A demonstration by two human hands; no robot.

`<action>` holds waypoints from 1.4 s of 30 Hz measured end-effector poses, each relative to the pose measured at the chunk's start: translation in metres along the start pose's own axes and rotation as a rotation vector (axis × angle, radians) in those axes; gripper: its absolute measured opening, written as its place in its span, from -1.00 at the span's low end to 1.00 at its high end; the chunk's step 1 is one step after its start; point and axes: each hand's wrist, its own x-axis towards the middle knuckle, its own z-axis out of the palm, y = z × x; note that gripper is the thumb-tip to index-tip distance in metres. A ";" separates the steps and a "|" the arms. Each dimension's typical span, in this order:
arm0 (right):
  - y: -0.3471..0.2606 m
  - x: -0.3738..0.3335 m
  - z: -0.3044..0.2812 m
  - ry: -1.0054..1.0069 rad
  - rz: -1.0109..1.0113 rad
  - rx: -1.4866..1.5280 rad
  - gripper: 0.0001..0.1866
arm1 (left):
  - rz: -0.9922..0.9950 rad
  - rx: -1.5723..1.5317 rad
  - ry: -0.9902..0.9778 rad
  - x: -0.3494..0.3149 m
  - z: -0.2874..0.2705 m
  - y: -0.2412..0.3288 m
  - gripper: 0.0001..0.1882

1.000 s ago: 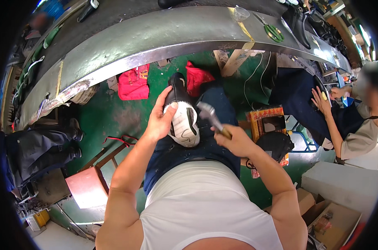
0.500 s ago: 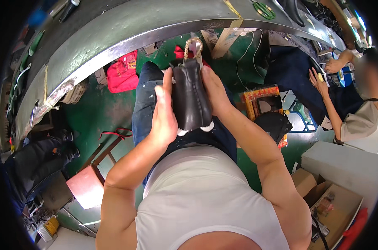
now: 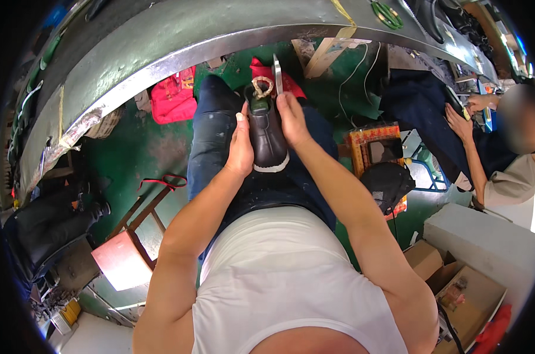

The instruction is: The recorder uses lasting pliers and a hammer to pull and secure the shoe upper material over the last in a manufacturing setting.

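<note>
Between my two hands, over my lap, is a black leather shoe with its rounded heel toward me and a pale edge along the bottom. A green last shows in its opening, and a braided rope loop rises from it. My left hand is closed against the left side of the shoe, thumb up. My right hand grips the right side. A flat grey metal tool sticks up beyond the right fingers; its lower end is hidden.
A metal-edged workbench curves across the front, with green-handled scissors on it. A red bag lies on the floor beneath. A pink-seated chair stands left, a cardboard box right. Another person's hand works at far right.
The shoe has moved away from me and tilted, so its opening, the last and the pale bottom edge show more. Both hands moved with it. The metal tool now shows more clearly.
</note>
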 end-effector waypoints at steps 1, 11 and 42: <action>0.025 0.000 0.002 0.030 0.154 -0.014 -0.50 | -0.114 -0.040 0.081 0.004 -0.005 -0.013 -0.15; 0.105 0.009 -0.021 0.046 0.440 0.373 -0.34 | -0.214 0.024 0.214 0.035 0.001 -0.050 -0.33; -0.073 -0.037 -0.044 -0.424 -0.667 -1.004 -0.22 | -0.381 0.044 -0.121 0.056 0.006 -0.016 -0.41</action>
